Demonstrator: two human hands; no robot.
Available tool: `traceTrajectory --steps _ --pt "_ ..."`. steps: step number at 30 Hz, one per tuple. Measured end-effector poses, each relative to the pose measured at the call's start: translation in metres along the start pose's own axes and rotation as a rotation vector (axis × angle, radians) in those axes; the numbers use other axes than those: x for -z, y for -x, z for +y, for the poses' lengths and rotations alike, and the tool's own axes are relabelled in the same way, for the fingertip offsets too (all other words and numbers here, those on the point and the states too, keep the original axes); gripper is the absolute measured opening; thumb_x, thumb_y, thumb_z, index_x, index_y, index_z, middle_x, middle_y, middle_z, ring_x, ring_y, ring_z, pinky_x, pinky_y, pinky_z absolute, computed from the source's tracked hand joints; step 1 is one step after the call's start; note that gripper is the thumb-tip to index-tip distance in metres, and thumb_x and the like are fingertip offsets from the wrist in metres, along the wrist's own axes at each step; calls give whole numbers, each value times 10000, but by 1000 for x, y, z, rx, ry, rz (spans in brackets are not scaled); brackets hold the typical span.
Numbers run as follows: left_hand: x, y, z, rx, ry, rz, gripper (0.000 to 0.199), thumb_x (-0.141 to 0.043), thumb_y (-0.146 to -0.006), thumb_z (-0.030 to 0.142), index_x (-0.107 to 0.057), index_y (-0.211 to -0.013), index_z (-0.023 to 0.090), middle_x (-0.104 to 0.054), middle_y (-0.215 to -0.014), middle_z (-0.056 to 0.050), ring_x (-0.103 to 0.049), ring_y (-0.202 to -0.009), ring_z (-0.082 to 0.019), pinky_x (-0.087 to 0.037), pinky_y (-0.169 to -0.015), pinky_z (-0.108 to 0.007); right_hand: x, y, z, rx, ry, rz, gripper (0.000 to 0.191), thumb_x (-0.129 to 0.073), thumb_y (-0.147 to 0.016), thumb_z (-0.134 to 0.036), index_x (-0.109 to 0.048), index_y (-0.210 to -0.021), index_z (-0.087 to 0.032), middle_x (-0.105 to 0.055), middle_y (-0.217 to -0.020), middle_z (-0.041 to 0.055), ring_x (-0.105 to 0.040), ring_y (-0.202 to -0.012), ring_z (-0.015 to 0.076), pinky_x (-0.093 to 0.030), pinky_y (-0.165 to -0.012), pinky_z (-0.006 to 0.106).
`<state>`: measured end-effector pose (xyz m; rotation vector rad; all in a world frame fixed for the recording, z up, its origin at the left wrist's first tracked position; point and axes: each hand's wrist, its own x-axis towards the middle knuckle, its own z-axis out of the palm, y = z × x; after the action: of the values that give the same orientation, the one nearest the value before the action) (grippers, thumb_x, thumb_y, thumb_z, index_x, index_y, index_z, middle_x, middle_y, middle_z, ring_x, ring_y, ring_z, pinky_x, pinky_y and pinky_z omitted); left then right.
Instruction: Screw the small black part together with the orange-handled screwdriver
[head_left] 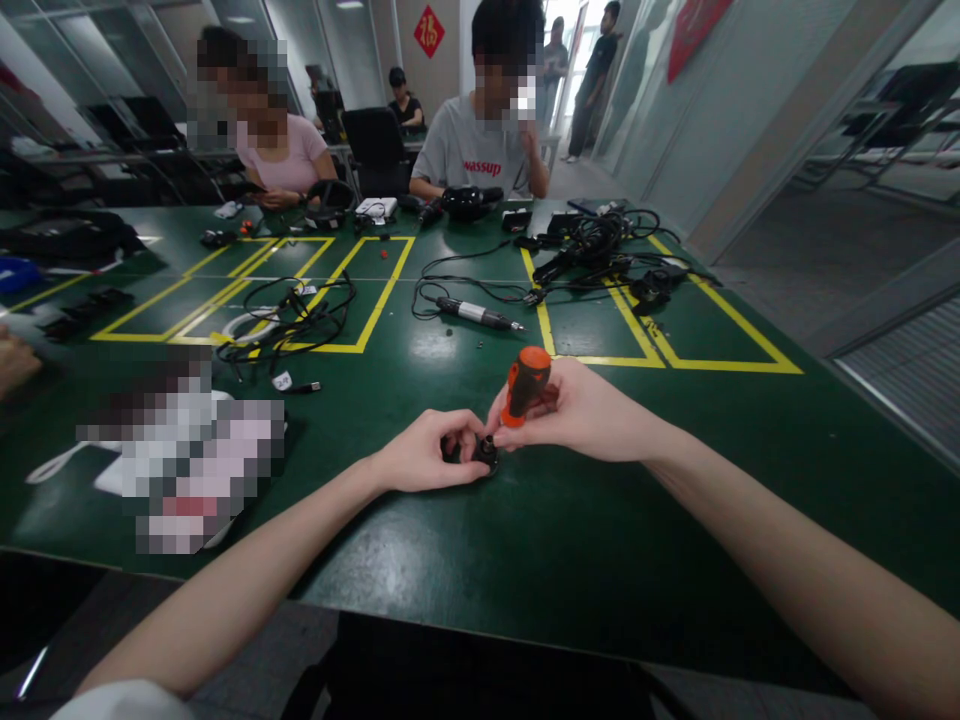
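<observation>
My left hand (435,452) is closed round a small black part (486,458), holding it down on the green table (420,560). Between the thumb and fingers of my right hand (570,410) is a screwdriver (529,380) with a stubby orange and black handle. The screwdriver leans, its handle up and its lower end by the black part; whether the tip touches it is hidden by my fingers. Farther off lies a grey and black pen-shaped electric screwdriver (480,314) with a cord, which neither hand touches.
Coiled black cables (300,315) lie ahead on the left, and a cable heap (600,250) at the back right. A blurred pale pouch-like item (217,470) is left of my arm. Yellow tape (600,361) marks the tabletop. People (480,140) sit across the table.
</observation>
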<state>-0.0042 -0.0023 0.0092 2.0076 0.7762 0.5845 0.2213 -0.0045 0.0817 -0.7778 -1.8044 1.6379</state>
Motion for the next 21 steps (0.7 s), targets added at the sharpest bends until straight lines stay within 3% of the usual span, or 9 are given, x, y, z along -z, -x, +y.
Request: traceTrajectory --steps 5,11,13,16,21 --pt "0 0 -1 -8 23 -2 182 -745 -834 296 -636 -890 161 -630 -668 45 -564 -592 -96 -418 -596 -214 2 0 -1 60 91 -4 105 -856 -750 -169 -783 -824 -152 -793 -822 22 -747 -771 173 -617 -774 306" --pt "0 0 0 -2 21 -4 186 -754 -835 292 -647 -906 157 -626 -660 44 -564 -588 -97 -410 -586 -212 3 2 -2 16 51 -17 330 -853 -758 -211 -755 -1063 -134 -804 -846 35 -769 -765 184 -627 -756 313" --pt "0 0 0 -4 23 -3 182 -751 -838 293 -644 -900 159 -625 -664 43 -567 -596 -100 -415 -592 -214 2 3 -4 14 45 -54 325 -800 -812 -206 -722 -1119 -135 -802 -873 37 -764 -757 166 -631 -750 305" --pt "0 0 0 -4 18 -2 179 -748 -836 295 -641 -886 161 -631 -676 37 -579 -613 -106 -426 -605 -219 -1 5 -5 38 69 -67 251 -739 -839 -159 -686 -1084 -144 -784 -864 25 -749 -740 144 -627 -742 287" --pt "0 1 -1 23 19 -15 197 -743 -837 309 -660 -931 157 -649 -701 30 -587 -621 -108 -428 -604 -219 -3 5 -4 11 77 -12 257 -844 -774 -227 -654 -937 -168 -763 -801 5 -730 -693 150 -608 -689 279"
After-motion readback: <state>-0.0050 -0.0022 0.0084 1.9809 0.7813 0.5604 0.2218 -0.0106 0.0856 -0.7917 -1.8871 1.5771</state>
